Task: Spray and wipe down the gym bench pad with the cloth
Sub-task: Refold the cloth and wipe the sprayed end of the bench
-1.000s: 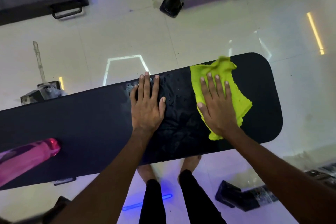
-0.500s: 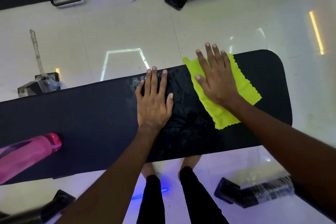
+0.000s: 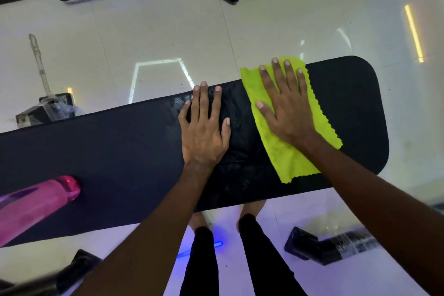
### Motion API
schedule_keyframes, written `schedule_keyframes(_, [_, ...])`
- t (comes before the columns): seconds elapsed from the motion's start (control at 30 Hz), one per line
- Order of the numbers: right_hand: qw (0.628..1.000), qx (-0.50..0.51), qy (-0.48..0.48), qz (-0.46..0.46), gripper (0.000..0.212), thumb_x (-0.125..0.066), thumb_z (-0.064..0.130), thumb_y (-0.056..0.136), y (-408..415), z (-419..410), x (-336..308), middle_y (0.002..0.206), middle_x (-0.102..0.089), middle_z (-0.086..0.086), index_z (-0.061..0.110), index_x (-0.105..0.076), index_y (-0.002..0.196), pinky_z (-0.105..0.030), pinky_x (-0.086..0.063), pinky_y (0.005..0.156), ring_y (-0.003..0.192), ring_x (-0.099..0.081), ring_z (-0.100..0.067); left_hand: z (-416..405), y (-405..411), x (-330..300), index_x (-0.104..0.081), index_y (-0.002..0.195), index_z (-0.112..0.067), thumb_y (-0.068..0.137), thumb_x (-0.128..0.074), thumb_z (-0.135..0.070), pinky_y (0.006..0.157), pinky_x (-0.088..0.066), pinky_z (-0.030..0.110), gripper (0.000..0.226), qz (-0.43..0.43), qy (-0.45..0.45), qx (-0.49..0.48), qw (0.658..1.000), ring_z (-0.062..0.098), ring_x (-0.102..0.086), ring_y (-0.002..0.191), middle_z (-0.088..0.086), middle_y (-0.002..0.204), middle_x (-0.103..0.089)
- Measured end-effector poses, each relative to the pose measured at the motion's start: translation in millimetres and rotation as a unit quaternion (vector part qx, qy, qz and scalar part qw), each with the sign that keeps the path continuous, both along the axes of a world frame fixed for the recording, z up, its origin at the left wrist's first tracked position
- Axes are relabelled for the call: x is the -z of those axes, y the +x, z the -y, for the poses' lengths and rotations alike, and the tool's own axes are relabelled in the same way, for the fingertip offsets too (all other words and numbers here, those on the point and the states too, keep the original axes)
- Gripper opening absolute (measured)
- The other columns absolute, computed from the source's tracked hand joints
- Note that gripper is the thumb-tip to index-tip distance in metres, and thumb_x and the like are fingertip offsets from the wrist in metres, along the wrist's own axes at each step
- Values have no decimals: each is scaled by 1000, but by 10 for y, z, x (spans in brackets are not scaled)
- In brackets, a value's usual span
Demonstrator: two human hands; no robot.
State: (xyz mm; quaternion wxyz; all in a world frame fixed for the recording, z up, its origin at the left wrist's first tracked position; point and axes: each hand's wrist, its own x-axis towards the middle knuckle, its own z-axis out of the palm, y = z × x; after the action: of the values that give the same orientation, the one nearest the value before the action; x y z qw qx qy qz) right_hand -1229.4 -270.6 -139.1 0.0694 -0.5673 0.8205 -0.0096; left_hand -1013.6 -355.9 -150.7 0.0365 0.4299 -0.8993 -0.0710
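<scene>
I see the right hand [image 3: 286, 108], fingers straight and spread, pressing the yellow-green cloth [image 3: 288, 151] flat on the black bench pad [image 3: 120, 151]. The left hand [image 3: 204, 132] lies flat beside it on the wet patch, fingers straight and slightly apart.

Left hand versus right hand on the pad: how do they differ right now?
The left hand lies directly on the bare black pad, over its wet patch; the right hand presses on the yellow-green cloth. The left fingers stay close together, while the right fingers are spread and reach the pad's far edge. Both hands are flat, palm down, gripping nothing.
</scene>
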Motion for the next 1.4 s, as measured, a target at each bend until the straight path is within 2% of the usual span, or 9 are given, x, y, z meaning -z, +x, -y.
schedule_keyframes(0.2, [988, 154, 11, 2, 77, -27, 56, 106, 679, -567, -36, 178, -5, -17, 17, -9, 170, -64, -8, 131, 164, -3, -42, 1, 0, -9, -15, 167, -20, 105, -33, -44, 126, -22, 49, 69, 0, 0, -2, 1000, 26, -15, 163, 13, 175, -14])
schedule_keyframes(0.47, [1000, 5, -8, -12, 71, -20, 60, 109, 215, -77, 42, 179, -5, -12, 25, -9, 170, -65, -8, 130, 165, -2, -36, 2, 5, 27, -14, 168, -21, 106, -31, -44, 126, -22, 48, 68, -2, -11, 0, 1000, 26, -14, 163, 13, 175, -13])
schedule_keyframes(0.73, [979, 202, 2, -2, 71, -19, 52, 108, 959, -749, -7, 178, -6, -16, 19, -10, 170, -64, -11, 130, 165, -4, -41, 3, -9, -21, -15, 168, -20, 106, -33, -44, 126, -22, 49, 69, 4, -5, 0, 1000, 26, -15, 163, 14, 175, -13])
schedule_keyframes(0.83, [989, 148, 20, 5, 74, -21, 55, 107, 1172, -711, 15, 177, -4, -20, 17, -9, 170, -66, -8, 130, 163, -2, -45, 2, -10, -25, -15, 168, -20, 105, -33, -44, 126, -22, 48, 69, 2, -2, 0, 1000, 26, -16, 163, 13, 175, -14])
schedule_keyframes(0.93, [1000, 29, 3, 9, 73, -19, 58, 108, 689, -456, 51, 178, -5, -15, 21, -9, 170, -64, -8, 131, 165, -3, -40, 7, -1, -12, -14, 168, -20, 105, -32, -44, 126, -21, 48, 69, 3, -11, 4, 1000, 26, -15, 163, 13, 175, -14])
schedule_keyframes(1.0, [1000, 13, -8, 2, 71, -19, 57, 109, 309, -359, 56, 179, -5, -11, 24, -9, 170, -60, -9, 132, 166, -3, -34, 8, 2, 6, -14, 168, -20, 106, -31, -44, 126, -21, 47, 68, 4, -19, 5, 1000, 26, -16, 163, 14, 175, -14])
schedule_keyframes(1.1, [995, 93, -23, 2, 69, -25, 54, 109, 240, -462, 64, 179, -6, -9, 24, -9, 170, -57, -8, 133, 166, -3, -31, 3, 9, 11, -15, 167, -20, 107, -29, -43, 126, -21, 47, 67, 2, -26, 6, 1000, 26, -17, 162, 14, 175, -16])
schedule_keyframes(1.27, [960, 279, -16, 2, 70, -25, 49, 109, 929, -1140, -9, 178, -10, -15, 16, -13, 170, -62, -13, 130, 165, -7, -37, -18, -4, -51, -13, 168, -18, 108, -27, -43, 129, -20, 48, 66, 15, -20, 8, 1000, 27, -15, 163, 15, 175, -14])
schedule_keyframes(1.4, [954, 299, 10, 1, 76, -19, 54, 107, 1352, -982, 23, 176, -8, -22, 10, -11, 169, -67, -11, 129, 163, -5, -48, -9, -9, -55, -13, 168, -17, 108, -26, -42, 129, -20, 48, 66, 15, -22, 10, 1000, 28, -15, 163, 16, 174, -16])
